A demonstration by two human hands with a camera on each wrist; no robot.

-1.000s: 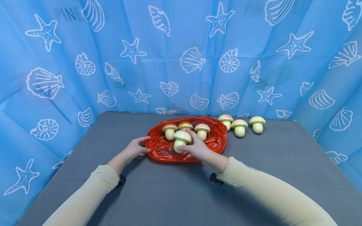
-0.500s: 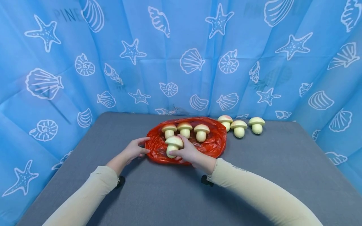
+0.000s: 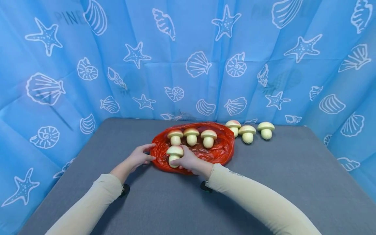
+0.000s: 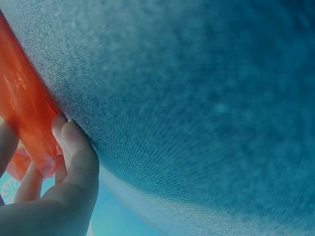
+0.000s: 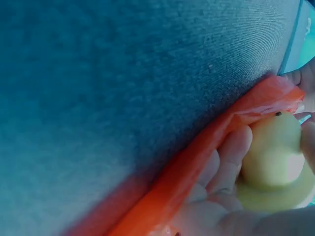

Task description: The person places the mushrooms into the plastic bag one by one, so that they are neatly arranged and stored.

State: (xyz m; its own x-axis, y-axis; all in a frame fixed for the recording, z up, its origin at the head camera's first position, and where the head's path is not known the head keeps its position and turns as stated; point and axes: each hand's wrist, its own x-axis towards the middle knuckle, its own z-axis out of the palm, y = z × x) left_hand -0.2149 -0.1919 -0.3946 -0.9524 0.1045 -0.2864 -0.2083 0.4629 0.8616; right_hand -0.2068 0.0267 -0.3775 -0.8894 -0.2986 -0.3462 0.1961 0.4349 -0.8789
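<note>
A red plastic bag (image 3: 223, 150) lies spread wide at its mouth on the grey table. My right hand (image 3: 191, 161) grips a pale mushroom (image 3: 174, 151) over the bag's front left part, thumb on the stem. In the right wrist view this mushroom (image 5: 273, 152) sits between thumb and fingers, close to the bag's rim. At the bag's left edge, my left hand (image 3: 138, 156) holds the rim with thumb and fingers. The left wrist view shows its fingers (image 4: 81, 155) against the red plastic. Inside the bag, a left mushroom (image 3: 175, 138), a middle mushroom (image 3: 191, 137) and a right mushroom (image 3: 209, 139) stand along the back.
Right of the bag, toward the table's back edge, are three more mushrooms: one partly behind the bag's rim (image 3: 233, 125), a second mushroom (image 3: 247, 134) and a third mushroom (image 3: 266, 131). A blue curtain (image 3: 176, 65) with shell prints hangs behind the grey table (image 3: 164, 202).
My right hand has carried the gripped mushroom left and toward me over the bag, uncovering the middle mushroom behind it. The left hand has stayed at the bag's edge.
</note>
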